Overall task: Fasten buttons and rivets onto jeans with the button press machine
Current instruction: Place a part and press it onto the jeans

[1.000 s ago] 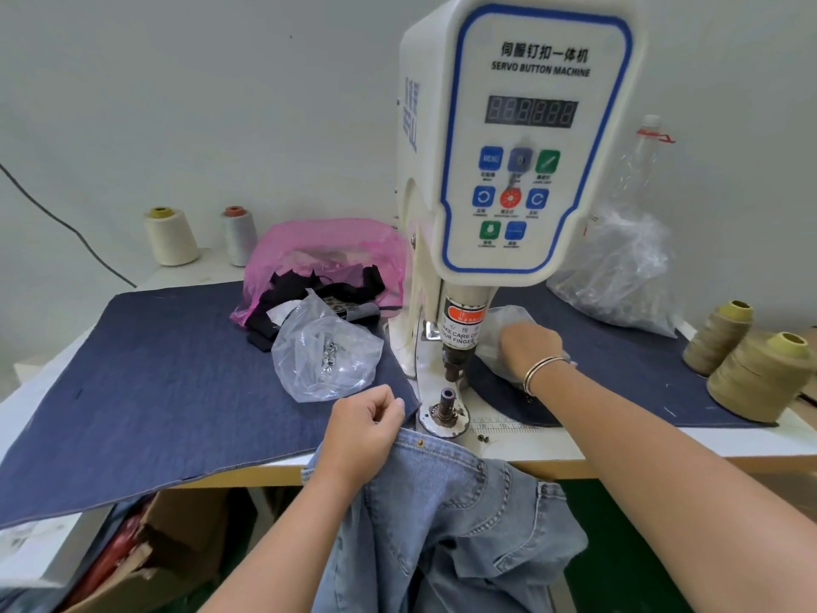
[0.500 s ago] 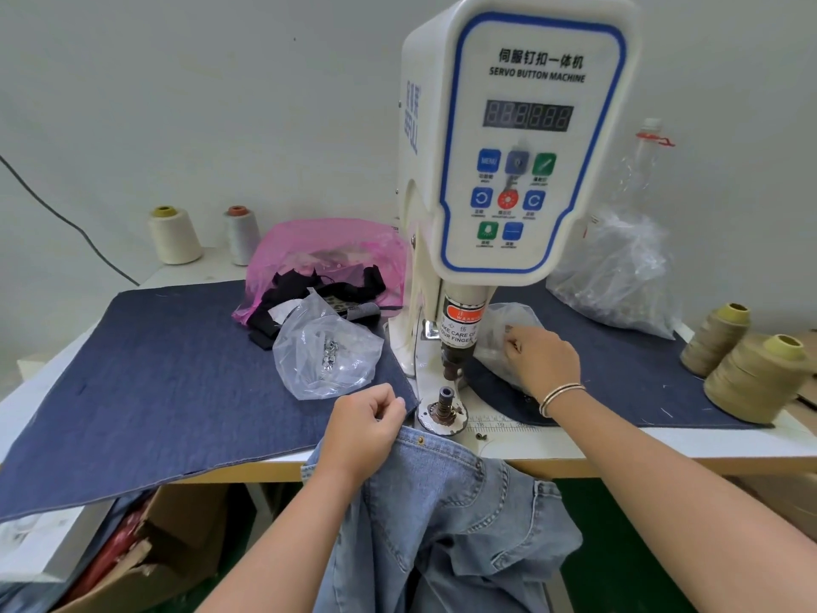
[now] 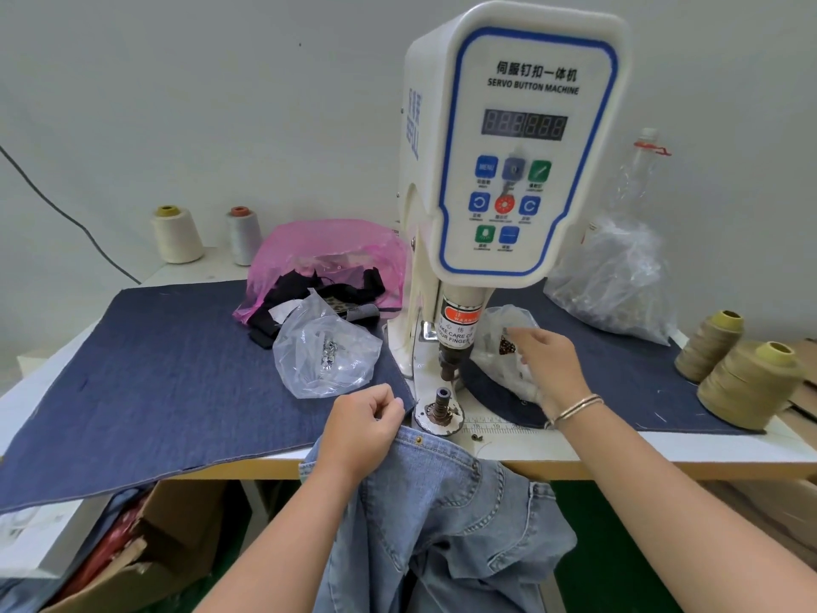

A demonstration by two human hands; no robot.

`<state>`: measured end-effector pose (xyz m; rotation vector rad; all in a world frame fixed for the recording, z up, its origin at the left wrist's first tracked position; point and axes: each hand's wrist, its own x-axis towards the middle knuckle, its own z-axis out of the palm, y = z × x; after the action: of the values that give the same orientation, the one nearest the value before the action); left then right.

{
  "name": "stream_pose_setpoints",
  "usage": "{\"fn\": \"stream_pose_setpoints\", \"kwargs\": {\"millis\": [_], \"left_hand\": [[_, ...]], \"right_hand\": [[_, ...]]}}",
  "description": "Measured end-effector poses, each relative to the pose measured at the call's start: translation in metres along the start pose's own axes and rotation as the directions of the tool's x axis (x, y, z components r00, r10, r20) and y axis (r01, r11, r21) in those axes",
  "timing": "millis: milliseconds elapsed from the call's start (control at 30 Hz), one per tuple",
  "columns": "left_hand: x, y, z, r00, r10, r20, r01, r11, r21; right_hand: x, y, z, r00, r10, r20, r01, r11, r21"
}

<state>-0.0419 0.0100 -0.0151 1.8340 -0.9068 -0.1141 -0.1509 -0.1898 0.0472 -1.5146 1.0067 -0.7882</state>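
the white surface (image 3: 619, 453) carries a dark denim sheet (image 3: 168, 373), the button machine (image 3: 508, 170) and thread cones (image 3: 747, 382).

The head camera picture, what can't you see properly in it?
- Right hand: its fingertips blur over the clear bag, so any pinched button is unclear.
- Jeans: the lower part is cut off by the bottom edge.
- Machine display: its digits are unlit and unreadable.
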Motion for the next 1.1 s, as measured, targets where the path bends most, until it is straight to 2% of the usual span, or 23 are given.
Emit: {"fn": "stream_pose_setpoints", "kwargs": {"millis": [67,133,200,333,500,700,833,1100], "left_hand": [[0.0,0.0,0.0,1.0,0.012,-0.007,-0.012,1.0,0.006],[0.0,-0.001,0.0,1.0,0.017,-0.012,-0.017,1.0,0.01],[0.0,-0.001,0.0,1.0,0.017,-0.01,-0.017,1.0,0.01],[0.0,-0.002,0.001,1.0,0.02,-0.014,-0.019,1.0,0.016],[0.0,-0.003,0.001,1.0,0.019,-0.018,-0.019,1.0,0.02],[0.0,-0.003,0.002,0.999,0.028,-0.02,-0.027,0.999,0.032],[0.001,-0.004,0.002,1.0,0.024,-0.018,-0.023,0.999,0.048],[0.0,-0.004,0.003,0.999,0.026,-0.027,-0.025,0.998,0.062]], "right_hand": [[-0.026,-0.002,0.009,0.996,-0.042,0.08,0.048,0.996,-0.075],[-0.046,0.001,0.019,0.978,0.016,0.206,0.002,0.996,-0.085],[-0.057,0.005,0.026,0.938,0.118,0.325,-0.135,0.99,0.03],[-0.064,0.007,0.03,0.834,0.299,0.464,-0.417,0.892,0.176],[-0.067,0.004,0.027,0.716,0.388,0.58,-0.598,0.77,0.223],[-0.071,0.003,0.019,0.632,0.414,0.655,-0.719,0.628,0.297],[-0.075,0.001,0.017,0.602,0.414,0.682,-0.769,0.531,0.356],[-0.083,-0.002,0.022,0.603,0.4,0.691,-0.778,0.486,0.398]]}}
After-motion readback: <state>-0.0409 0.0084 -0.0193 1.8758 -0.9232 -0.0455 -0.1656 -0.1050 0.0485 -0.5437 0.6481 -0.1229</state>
